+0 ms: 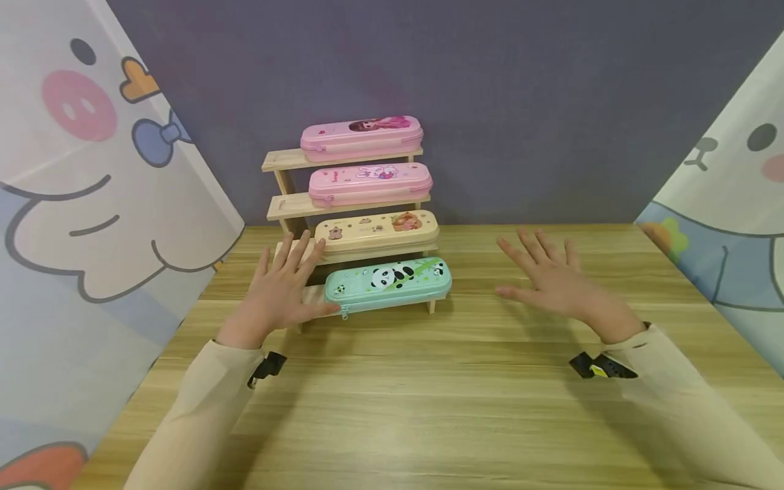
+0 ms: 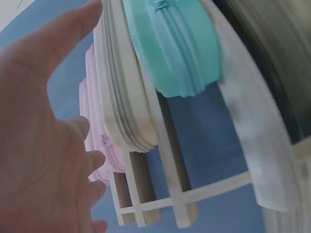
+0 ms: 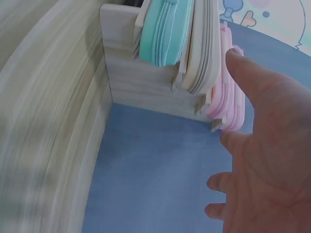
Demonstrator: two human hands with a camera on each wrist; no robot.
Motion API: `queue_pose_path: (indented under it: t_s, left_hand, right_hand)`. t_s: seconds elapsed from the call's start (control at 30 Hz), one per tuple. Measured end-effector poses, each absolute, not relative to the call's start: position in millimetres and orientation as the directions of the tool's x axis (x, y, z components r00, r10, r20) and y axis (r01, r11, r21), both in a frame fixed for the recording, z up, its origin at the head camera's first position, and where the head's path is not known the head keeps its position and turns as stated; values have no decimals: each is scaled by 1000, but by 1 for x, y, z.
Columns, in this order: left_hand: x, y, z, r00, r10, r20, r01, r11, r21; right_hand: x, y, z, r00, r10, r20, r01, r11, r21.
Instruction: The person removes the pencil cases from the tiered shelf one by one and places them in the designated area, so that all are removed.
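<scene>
Four steps are not counted here; a stepped wooden rack point(image 1: 288, 206) bears several zippered pencil cases, one per step. Lowest is a mint-green panda pencil case point(image 1: 388, 284), with a cream pencil case point(image 1: 376, 231) above it. Higher up lie a pink rabbit pencil case point(image 1: 370, 184) and, on top, a pink pencil case with a doll-like figure point(image 1: 361, 138). My left hand point(image 1: 278, 292), fingers spread, hovers in front of the rack's left end, its thumb tip overlapping the green case's zipper end in the head view. To the right of the rack my right hand point(image 1: 545, 279) is spread over the table, holding nothing.
The rack stands on a wood-grain table point(image 1: 392, 408) before a grey-blue back wall point(image 1: 520, 122). Cartoon-printed panels flank it, a left panel point(image 1: 55, 238) and a right panel point(image 1: 747, 224). Each sleeve has a dark strap device at the wrist.
</scene>
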State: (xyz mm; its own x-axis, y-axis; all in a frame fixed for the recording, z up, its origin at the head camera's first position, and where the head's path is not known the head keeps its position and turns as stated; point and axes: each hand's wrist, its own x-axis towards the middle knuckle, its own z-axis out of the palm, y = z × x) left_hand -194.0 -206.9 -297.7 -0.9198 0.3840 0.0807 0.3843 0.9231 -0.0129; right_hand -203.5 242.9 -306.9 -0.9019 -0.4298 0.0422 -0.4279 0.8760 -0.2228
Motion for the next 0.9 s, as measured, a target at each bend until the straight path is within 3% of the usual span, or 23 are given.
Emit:
queue_pose_path:
  t_s: [0.4, 0.9]
  left_hand:
    - [-179, -229, -323, -931, 338, 136, 344, 939, 23]
    - [-164, -262, -360, -932, 257, 257, 319, 917, 239]
  right_hand:
    - [-210, 223, -329, -839, -536, 98, -540, 796, -275]
    - [-223, 193, -357, -732, -613, 297, -680, 633, -371]
